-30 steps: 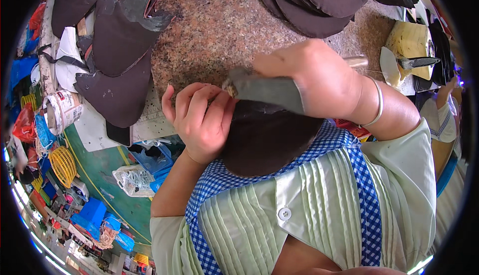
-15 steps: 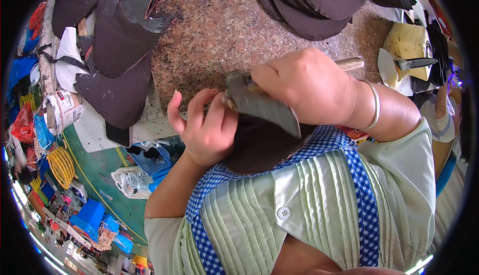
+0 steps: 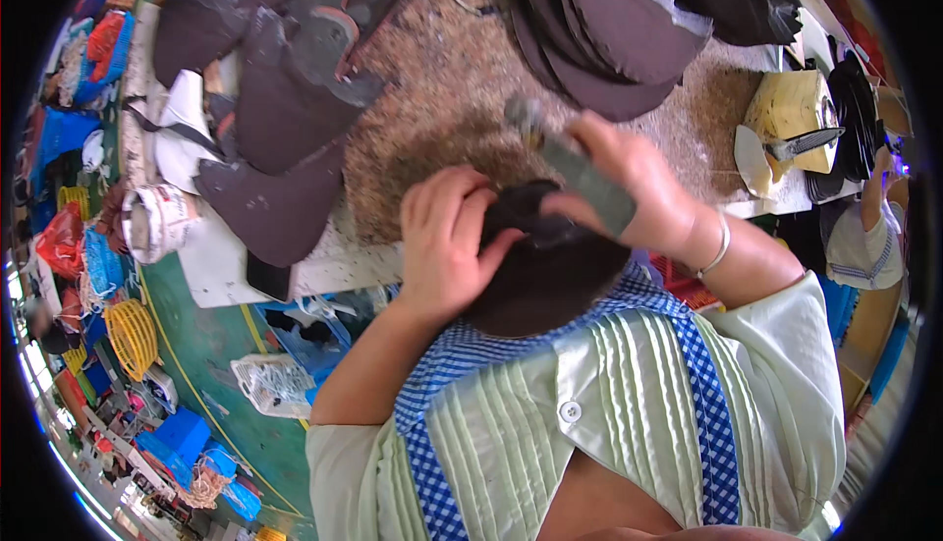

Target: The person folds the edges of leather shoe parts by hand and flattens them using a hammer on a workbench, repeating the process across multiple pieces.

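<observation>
My right hand (image 3: 638, 183) grips a hammer (image 3: 589, 183), whose metal head is smeared by motion over the work. Below it, a dark brown, rounded, leather-like piece (image 3: 540, 291) lies against my apron, its far end bunched and shiny black near the fingers. My left hand (image 3: 447, 232) holds that piece at its left side, fingers bent over the far edge and thumb on top. The hammer's handle is mostly hidden by my right hand.
A speckled stone slab (image 3: 432, 70) lies ahead. Similar brown pieces (image 3: 285, 99) are heaped left, and a stack (image 3: 629, 30) sits at the far right. A yellowish block (image 3: 791, 109) with a knife (image 3: 805, 141) stands right; a white tub (image 3: 162, 222) stands left.
My left hand's raised, spread fingers have come down onto the brown piece. The hammer has turned and moved right, away from the left fingers. The whole view has shifted a little.
</observation>
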{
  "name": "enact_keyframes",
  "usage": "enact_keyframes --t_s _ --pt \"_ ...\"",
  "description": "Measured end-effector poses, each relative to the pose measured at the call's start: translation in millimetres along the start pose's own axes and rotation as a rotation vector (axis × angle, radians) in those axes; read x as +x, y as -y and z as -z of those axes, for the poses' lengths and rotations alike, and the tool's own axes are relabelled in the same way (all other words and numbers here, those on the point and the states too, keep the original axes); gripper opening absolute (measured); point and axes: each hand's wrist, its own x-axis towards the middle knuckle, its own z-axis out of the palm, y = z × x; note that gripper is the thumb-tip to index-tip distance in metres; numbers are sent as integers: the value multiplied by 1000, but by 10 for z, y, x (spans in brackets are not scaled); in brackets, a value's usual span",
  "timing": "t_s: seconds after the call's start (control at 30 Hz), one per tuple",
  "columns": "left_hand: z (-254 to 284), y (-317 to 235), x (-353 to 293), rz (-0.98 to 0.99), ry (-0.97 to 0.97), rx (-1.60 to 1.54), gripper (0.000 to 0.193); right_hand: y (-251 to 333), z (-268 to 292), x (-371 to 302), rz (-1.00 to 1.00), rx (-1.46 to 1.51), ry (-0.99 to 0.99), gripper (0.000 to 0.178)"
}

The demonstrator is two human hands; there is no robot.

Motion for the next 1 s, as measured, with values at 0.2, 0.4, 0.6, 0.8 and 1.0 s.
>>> enact_keyframes --t_s 0.2,0.4,0.6,0.8,1.0 --pt "94 -58 177 -36 49 -401 28 -19 99 -129 44 307 79 34" --pt "855 966 1071 78 -201 36 42 -346 1028 271 -227 -20 -438 26" --pt "970 1833 1284 161 76 28 67 -417 838 385 -392 153 -506 20" --pt "1020 1601 1567 184 253 47 43 -82 331 880 -200 331 -74 25" --pt "1224 1404 1516 -12 276 33 34 112 -221 1764 -134 105 224 31"
